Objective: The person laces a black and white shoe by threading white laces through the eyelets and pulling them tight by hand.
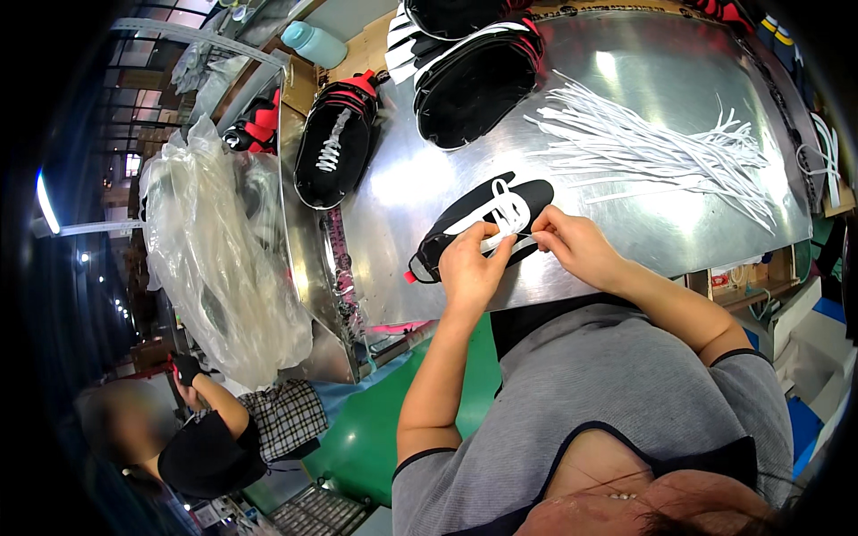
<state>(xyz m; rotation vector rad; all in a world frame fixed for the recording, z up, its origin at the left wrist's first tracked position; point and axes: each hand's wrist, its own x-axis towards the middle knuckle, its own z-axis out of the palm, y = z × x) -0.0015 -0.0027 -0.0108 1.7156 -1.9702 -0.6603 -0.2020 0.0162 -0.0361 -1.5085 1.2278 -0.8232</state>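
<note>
- The black-and-white shoe upper [474, 214] lies on the metal worktop [393, 290], close to the edge at the person's side.
- The left hand [469, 272] has its fingers clamped on the white lace [512, 213]; the right hand [576, 246], just beside, has its fingers pinched together on this lace also.
- To the left, bare metal separates this piece from the laced upper [335, 152].
- To the right, a bare strip lies before the lace bundle [661, 147].
- Larger black uppers [478, 85] occupy the far edge.
</note>
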